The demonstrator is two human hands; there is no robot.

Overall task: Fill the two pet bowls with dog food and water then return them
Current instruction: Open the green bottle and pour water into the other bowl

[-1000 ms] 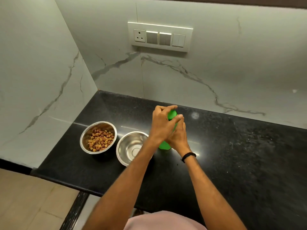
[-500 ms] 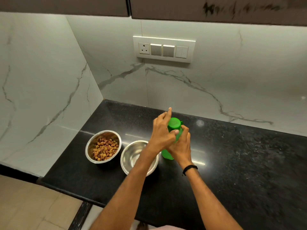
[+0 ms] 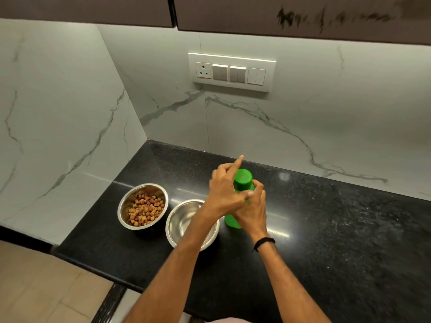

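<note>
A green plastic bottle (image 3: pixel 235 217) stands upright on the black, speckled stone table (image 3: pixel 338 241), its surface glossy enough to catch streaks of light. The bottle is a smooth cylinder topped by a round, flat green cap (image 3: pixel 243 177) of the same plastic.

The right hand (image 3: pixel 253 210) is wrapped around the bottle's body from the near side, fingers closed firmly on it; a thin black band (image 3: pixel 264 242) circles that wrist. The left hand (image 3: pixel 225 194) sits against the bottle's neck just below the cap, thumb pressed across the front, the other fingers loosely curled and the index finger sticking straight out and up past the cap. Whether it truly grips the cap I cannot tell.

Two round, polished steel bowls sit to the left of the bottle. The far-left bowl (image 3: pixel 142 206) holds a heap of small brown and tan kibble pieces (image 3: pixel 145 209), blocky and rough-looking. The nearer bowl (image 3: pixel 184 223), just beside the bottle, shows only its shiny curved inside; the left forearm crosses over its right half.

Behind the table rise smooth white marble-look wall panels with grey veins, meeting in a corner. A cream rectangular switch plate (image 3: pixel 232 72) with a socket and rocker switches is set into the back wall.
</note>
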